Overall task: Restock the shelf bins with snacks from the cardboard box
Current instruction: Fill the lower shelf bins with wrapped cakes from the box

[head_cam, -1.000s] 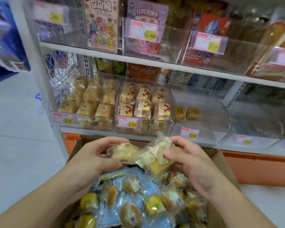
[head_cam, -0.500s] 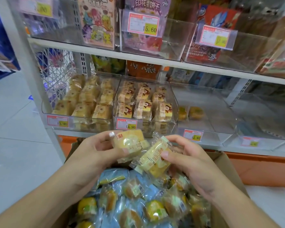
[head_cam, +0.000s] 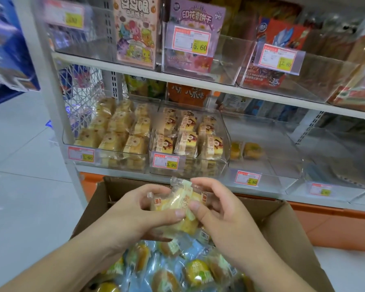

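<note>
Both hands meet over the open cardboard box (head_cam: 287, 224) and clasp two clear-wrapped yellow cakes (head_cam: 177, 209) pressed together between them. On the left side, the left hand (head_cam: 135, 213) curls round the pair, thumb across the front; on the right side, the right hand (head_cam: 219, 209) pinches the wrappers with thumb and bent fingers. Below the grip the box is heaped with wrapped snacks (head_cam: 177, 270) in blue and clear film, too many and too overlapped to count.

Above and left of the grip, a clear bin (head_cam: 105, 144) shows three columns of pale round cakes. Straight above, a second bin (head_cam: 190, 138) shows three columns of cakes with red-and-brown labels. Above and right, a third bin (head_cam: 266, 157) holds only two small yellow cakes at its back. Each of these three bins carries one price tag on its front. Further right, a fourth bin (head_cam: 333, 165) is blurred; I cannot tell its contents.
</note>
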`<state>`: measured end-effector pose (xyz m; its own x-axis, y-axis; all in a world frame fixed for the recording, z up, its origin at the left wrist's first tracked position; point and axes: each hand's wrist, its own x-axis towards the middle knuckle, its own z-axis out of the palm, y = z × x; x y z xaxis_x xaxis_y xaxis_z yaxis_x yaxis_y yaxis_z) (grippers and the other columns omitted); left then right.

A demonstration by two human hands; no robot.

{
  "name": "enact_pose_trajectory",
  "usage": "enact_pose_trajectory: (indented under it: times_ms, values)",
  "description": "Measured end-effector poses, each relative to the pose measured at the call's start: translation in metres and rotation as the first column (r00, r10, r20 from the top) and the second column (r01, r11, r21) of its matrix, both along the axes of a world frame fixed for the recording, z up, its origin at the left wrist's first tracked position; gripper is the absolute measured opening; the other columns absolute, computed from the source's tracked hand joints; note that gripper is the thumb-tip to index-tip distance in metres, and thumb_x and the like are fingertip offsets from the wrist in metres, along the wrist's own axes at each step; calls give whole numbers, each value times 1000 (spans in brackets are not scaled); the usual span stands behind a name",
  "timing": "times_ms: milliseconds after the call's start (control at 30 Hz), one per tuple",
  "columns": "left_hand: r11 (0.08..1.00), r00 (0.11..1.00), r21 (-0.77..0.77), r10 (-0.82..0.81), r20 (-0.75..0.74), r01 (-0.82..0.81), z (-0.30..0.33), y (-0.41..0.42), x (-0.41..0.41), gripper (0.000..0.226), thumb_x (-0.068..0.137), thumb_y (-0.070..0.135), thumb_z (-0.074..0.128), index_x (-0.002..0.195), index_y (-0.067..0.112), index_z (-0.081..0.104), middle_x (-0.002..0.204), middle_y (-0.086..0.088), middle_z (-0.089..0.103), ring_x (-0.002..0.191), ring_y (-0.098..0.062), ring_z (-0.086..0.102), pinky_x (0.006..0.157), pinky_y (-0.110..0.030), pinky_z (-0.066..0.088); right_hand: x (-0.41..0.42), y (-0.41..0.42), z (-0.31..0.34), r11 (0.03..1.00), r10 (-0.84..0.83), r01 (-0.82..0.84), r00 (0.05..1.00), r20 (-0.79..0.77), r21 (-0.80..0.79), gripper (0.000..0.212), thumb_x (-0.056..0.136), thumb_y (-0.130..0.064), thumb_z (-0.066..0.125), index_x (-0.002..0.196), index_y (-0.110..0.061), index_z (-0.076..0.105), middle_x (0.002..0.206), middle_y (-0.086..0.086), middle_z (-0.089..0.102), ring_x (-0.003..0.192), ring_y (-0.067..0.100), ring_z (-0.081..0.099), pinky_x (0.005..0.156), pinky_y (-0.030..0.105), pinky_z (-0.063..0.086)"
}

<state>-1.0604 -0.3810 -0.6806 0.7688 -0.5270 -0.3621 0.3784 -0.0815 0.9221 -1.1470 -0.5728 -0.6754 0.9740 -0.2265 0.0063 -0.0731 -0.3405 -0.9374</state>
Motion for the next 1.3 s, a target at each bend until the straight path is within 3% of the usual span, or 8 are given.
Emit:
enact_pose_trajectory:
  times_ms: [167, 300, 433, 600, 733, 833, 1033, 1300]
  values:
    - [994, 995, -52, 97, -4, -97, 7, 13, 15, 59, 60, 24, 99, 115, 20, 75, 111, -16, 77, 94, -30, 79, 70, -39, 63, 2, 13, 14, 879, 203, -157, 977, 57, -450, 83, 85, -48, 83, 149, -62, 32, 151, -40, 24, 145, -12, 29, 107, 13, 35]
    - [990, 994, -85, 112, 17, -110, 13, 28, 32, 59, 62, 27, 99, 115, 19, 75, 111, -13, 78, 91, -24, 79, 67, -35, 61, 26, 29, 15, 751, 228, -48, 955, 190, -659, 83, 80, -57, 82, 150, -54, 38, 150, -34, 30, 151, 4, 26, 115, 19, 27]
    - [981, 988, -135, 147, 50, -139, 18, 53, 60, 59, 68, 36, 99, 119, 18, 75, 114, -9, 78, 93, -26, 78, 75, -39, 60, 61, 47, 24, 800, 208, -1, 939, 274, -601, 71, 83, -41, 84, 143, -51, 47, 139, -36, 43, 143, 3, 38, 113, 21, 34]
    - [907, 911, -134, 409, 57, -399, 8, 89, 108, 33, 92, 7, 78, 122, 15, 69, 124, -16, 70, 102, -31, 77, 80, -46, 66, 125, 63, 24, 774, 174, 42, 945, 276, -631, 68, 84, -42, 86, 139, -52, 47, 134, -38, 46, 135, -7, 39, 107, 5, 26]
    - [871, 863, -70, 492, 115, -487, -3, 111, 135, 39, 92, 7, 79, 125, 22, 64, 125, -14, 64, 104, -31, 75, 79, -48, 66, 183, 65, 22, 689, 166, 33, 965, 202, -724, 71, 88, -50, 80, 149, -45, 44, 142, -25, 47, 139, 1, 36, 119, 27, 31]
    - [869, 864, -93, 494, 95, -486, -7, 116, 143, 39, 91, 4, 78, 123, 21, 65, 125, -13, 66, 102, -34, 75, 76, -48, 66, 219, 66, 24, 611, 142, -14, 986, 92, -791, 70, 91, -55, 75, 151, -47, 39, 149, -19, 46, 144, 11, 30, 125, 40, 23]
    - [876, 877, -102, 478, 52, -472, -7, 114, 150, 38, 92, 3, 77, 123, 20, 64, 123, -9, 66, 101, -32, 75, 69, -40, 66, 254, 65, 9, 401, 107, -123, 990, -87, -908, 68, 95, -63, 64, 155, -44, 40, 161, -13, 43, 157, 17, 18, 131, 46, 2]
    - [897, 898, -90, 438, 51, -433, -6, 113, 149, 36, 91, 1, 77, 118, 22, 66, 121, -12, 69, 95, -33, 78, 70, -41, 67, 254, 59, 2, 353, 111, -159, 986, -127, -922, 69, 94, -65, 62, 157, -44, 41, 165, -15, 38, 160, 14, 9, 130, 49, -7]
